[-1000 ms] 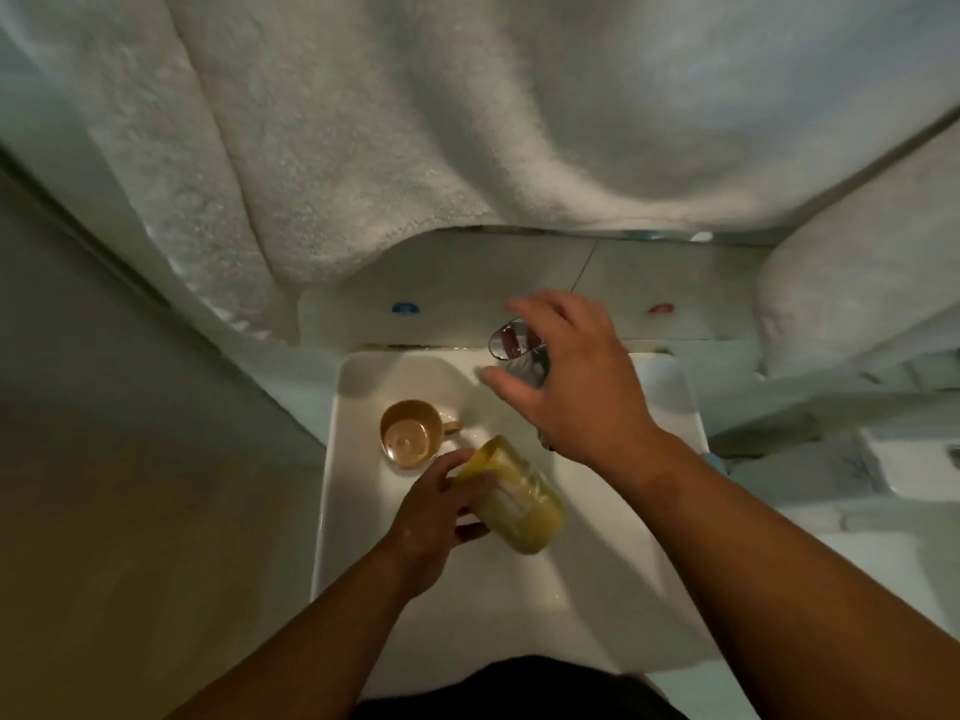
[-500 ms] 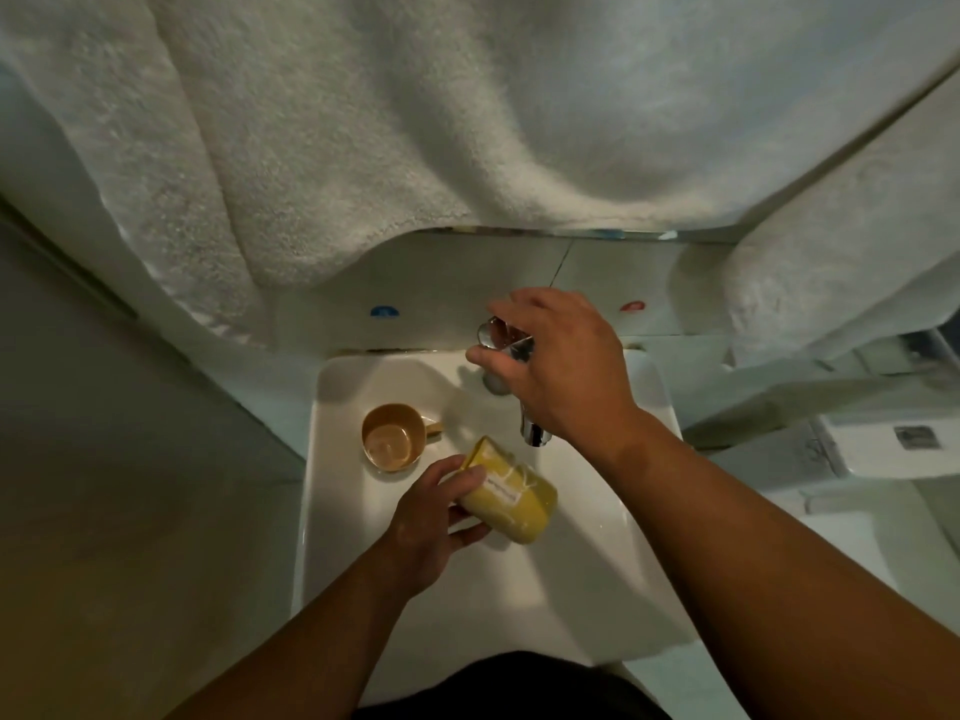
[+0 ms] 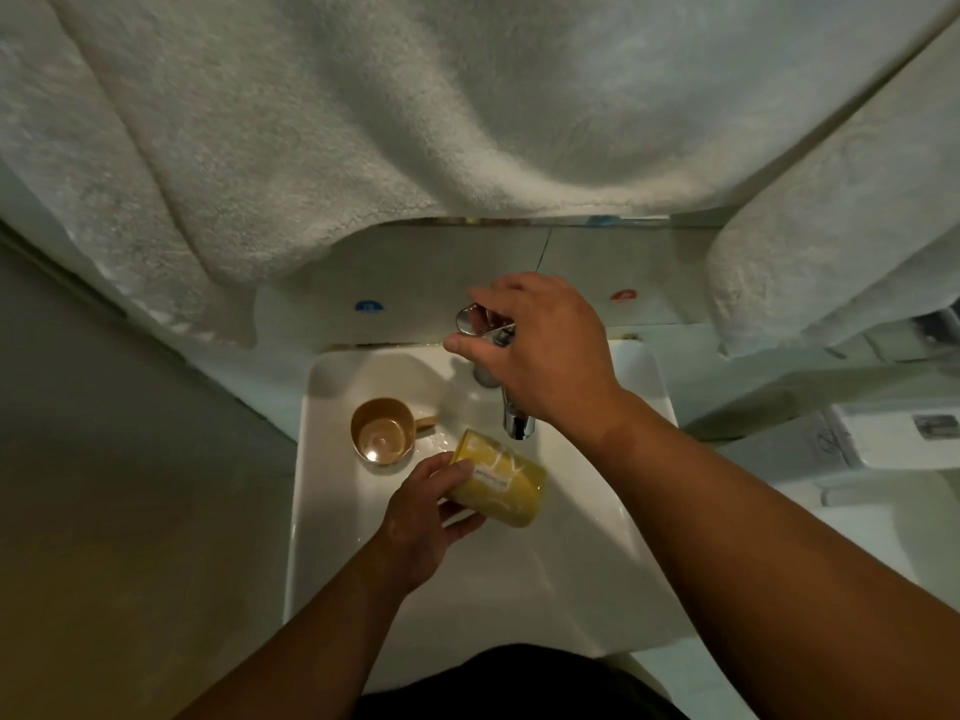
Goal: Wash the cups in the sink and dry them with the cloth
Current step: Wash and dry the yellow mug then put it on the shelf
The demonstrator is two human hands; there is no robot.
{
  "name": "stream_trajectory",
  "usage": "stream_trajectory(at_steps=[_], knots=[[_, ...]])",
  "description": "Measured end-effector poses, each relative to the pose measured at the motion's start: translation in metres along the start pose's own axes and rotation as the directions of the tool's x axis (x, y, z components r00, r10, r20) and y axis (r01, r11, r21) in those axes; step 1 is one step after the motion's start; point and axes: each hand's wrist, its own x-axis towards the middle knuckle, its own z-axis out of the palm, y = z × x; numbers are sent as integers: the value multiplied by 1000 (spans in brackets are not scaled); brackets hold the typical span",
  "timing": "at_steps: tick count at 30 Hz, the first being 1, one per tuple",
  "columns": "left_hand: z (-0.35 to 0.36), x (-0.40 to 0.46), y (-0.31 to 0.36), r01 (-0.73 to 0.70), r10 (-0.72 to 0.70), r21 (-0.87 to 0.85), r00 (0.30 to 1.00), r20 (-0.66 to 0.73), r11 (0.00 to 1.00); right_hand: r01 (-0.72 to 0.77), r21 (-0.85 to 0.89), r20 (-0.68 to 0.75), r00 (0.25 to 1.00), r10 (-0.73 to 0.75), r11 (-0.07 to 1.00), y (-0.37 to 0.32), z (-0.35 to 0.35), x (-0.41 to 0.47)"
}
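Right hand [image 3: 545, 356] grips the tap handle [image 3: 480, 324] while left hand [image 3: 431, 506] holds the yellow cup [image 3: 501, 483], best tilted mouth-up just under the spout [image 3: 517, 423] beside those fingers.

A white rectangular sink [image 3: 311, 511] carries a brown handled cup [image 3: 382, 431] standing upright in its basin near the far left corner.

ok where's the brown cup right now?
Head view: the brown cup sits upright in the far-left part of the sink, untouched, just left of the yellow cup held by the left hand.
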Motion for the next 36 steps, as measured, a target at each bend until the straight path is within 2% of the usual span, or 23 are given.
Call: stream_trajectory(at_steps=[10,13,15,16,17,19,20,21,22,24,27,30,33,34,36], knots=[[1,0,-4,0,0,-12,999,-40,1000,-26,22,41,999,25,999,1,-3,1],[0,-3,-5,0,1,20,1000,-31,1000,-93,272,35,996,86,958,8,-7,-17],[-3,-6,-6,5,-4,16,1000,-31,1000,-204,414,1,975,224,887,22,1,-48],[-5,-6,-6,1,-1,6,1000,-28,1000,-292,441,15,948,318,849,32,8,-67],[-7,-7,-7,-4,4,-6,1000,-20,1000,-409,447,88,905,416,796,42,18,-86],[-11,-8,-8,-10,10,-37,1000,5,999,-670,453,402,743,535,589,56,37,-116],[-12,-8,-9,-8,9,-49,1000,18,999,-772,462,566,635,526,436,58,45,-124],[-13,-9,-9,-5,7,-53,999,31,999,-829,467,677,559,479,308,58,51,-129],[-12,-9,-9,-4,6,-49,999,39,999,-842,480,725,538,429,245,56,55,-130],[-11,-11,-7,-17,18,-19,999,44,1000,-805,541,701,592,398,243,51,62,-128],[-12,-12,-3,-50,45,91,997,58,995,-758,584,600,644,475,290,47,68,-121],[-12,-13,1,-63,52,174,996,67,983,-732,557,546,679,491,392,46,71,-120],[-12,-16,1,-78,61,202,994,90,976,-640,545,542,762,354,541,41,70,-125],[-12,-17,0,-83,65,208,994,91,975,-628,548,544,769,335,552,40,70,-127],[-12,-18,-1,-88,72,215,994,79,973,-679,585,532,734,421,443,41,73,-125]])
